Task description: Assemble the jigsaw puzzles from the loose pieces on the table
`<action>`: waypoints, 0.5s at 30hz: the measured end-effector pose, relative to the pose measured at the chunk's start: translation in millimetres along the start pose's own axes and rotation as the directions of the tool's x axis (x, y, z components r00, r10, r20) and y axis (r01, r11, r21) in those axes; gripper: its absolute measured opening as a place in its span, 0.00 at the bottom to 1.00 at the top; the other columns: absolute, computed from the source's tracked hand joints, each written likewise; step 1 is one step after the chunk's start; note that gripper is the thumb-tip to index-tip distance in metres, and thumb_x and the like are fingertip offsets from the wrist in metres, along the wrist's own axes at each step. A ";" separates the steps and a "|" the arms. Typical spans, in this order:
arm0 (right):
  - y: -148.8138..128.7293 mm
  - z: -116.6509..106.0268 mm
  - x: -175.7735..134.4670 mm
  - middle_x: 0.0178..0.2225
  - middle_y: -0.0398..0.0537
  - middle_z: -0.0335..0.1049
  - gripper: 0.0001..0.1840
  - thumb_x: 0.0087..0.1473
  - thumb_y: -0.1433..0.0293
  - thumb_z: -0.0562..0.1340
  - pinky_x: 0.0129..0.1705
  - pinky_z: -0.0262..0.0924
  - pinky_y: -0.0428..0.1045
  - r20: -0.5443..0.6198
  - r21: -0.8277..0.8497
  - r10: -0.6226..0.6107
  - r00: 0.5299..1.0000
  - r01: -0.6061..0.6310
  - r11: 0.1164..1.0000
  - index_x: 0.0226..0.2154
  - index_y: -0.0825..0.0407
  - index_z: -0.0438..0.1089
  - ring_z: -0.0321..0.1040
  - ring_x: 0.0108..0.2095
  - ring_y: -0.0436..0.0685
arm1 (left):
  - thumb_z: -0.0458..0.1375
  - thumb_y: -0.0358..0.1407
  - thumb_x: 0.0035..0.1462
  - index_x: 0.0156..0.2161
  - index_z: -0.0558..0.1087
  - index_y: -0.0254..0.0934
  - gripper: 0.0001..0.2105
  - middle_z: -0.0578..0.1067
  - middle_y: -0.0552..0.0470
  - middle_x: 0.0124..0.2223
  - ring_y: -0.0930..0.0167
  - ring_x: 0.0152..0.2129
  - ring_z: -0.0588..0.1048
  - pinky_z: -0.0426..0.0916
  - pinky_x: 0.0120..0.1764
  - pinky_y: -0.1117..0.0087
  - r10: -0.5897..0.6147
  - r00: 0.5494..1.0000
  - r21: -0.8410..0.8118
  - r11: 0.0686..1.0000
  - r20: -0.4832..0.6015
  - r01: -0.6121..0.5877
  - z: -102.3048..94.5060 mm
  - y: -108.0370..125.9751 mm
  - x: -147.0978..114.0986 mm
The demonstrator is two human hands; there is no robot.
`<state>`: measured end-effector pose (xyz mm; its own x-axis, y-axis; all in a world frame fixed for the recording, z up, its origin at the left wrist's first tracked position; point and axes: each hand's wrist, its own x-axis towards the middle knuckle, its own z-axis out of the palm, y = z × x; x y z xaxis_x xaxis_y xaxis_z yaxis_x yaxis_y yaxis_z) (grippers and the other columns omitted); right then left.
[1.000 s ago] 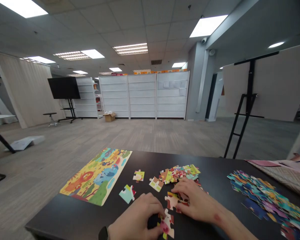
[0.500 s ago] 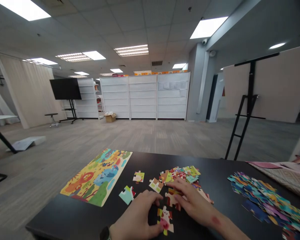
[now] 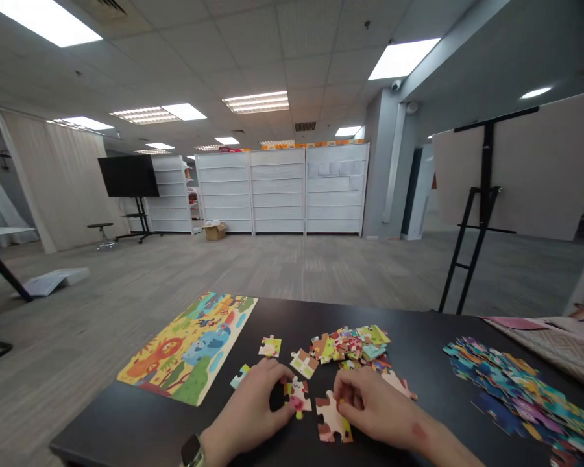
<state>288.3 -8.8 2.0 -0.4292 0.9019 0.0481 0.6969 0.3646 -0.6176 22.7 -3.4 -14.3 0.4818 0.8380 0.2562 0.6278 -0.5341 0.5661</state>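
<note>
My left hand closes its thumb and fingers around the left edge of a jigsaw puzzle piece with a pink-nosed animal face. Just to the right, my right hand pinches the edge of a cream and brown jigsaw puzzle piece. The two pieces lie close together, with a small gap between them. Beyond my left hand are a green and white piece and a yellow-green piece. A teal piece is partly hidden behind that hand.
Past my right hand lies a heap of colourful puzzle pieces. A larger blue-toned heap spreads on the right, beside a patterned cloth. An animal picture board lies on the left of the black table.
My left hand has moved the animal-face piece away from me and slightly left. My right hand has drawn back toward me, bringing the cream and brown piece to the right of it.
</note>
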 end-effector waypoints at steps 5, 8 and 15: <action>-0.7 -4.8 -0.9 0.28 0.43 0.73 0.08 0.55 0.73 0.56 0.34 0.56 0.49 -0.099 -0.246 -0.046 0.994 0.020 0.969 0.30 0.49 0.71 0.68 0.31 0.55 | 0.61 0.36 0.61 0.44 0.76 0.43 0.06 0.74 0.51 0.45 0.64 0.43 0.71 0.64 0.48 0.66 0.065 0.997 -0.023 0.998 0.035 -0.064 5.0 0.2 2.8; 4.0 -5.0 3.0 0.35 0.45 0.73 0.11 0.57 0.75 0.53 0.40 0.60 0.51 -0.131 -0.232 -0.088 0.988 0.056 0.971 0.32 0.49 0.70 0.70 0.37 0.56 | 0.62 0.38 0.61 0.43 0.78 0.45 0.05 0.74 0.52 0.44 0.64 0.43 0.71 0.65 0.48 0.66 0.083 0.994 -0.013 0.996 0.066 -0.083 8.4 3.2 6.5; 3.8 -3.5 5.7 0.45 0.50 0.70 0.12 0.55 0.75 0.56 0.53 0.61 0.54 -0.125 -0.163 -0.119 0.985 0.098 0.982 0.39 0.49 0.73 0.68 0.49 0.59 | 0.63 0.34 0.57 0.44 0.76 0.43 0.09 0.71 0.50 0.49 0.64 0.46 0.71 0.65 0.51 0.67 0.067 0.996 0.009 0.998 -0.058 -0.066 20.8 12.2 29.1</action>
<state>290.5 -1.4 2.7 -0.4338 0.8738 0.2196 0.7356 0.4843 -0.4736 57.2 12.2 -16.3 0.4860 0.8057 0.3386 0.6002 -0.5894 0.5408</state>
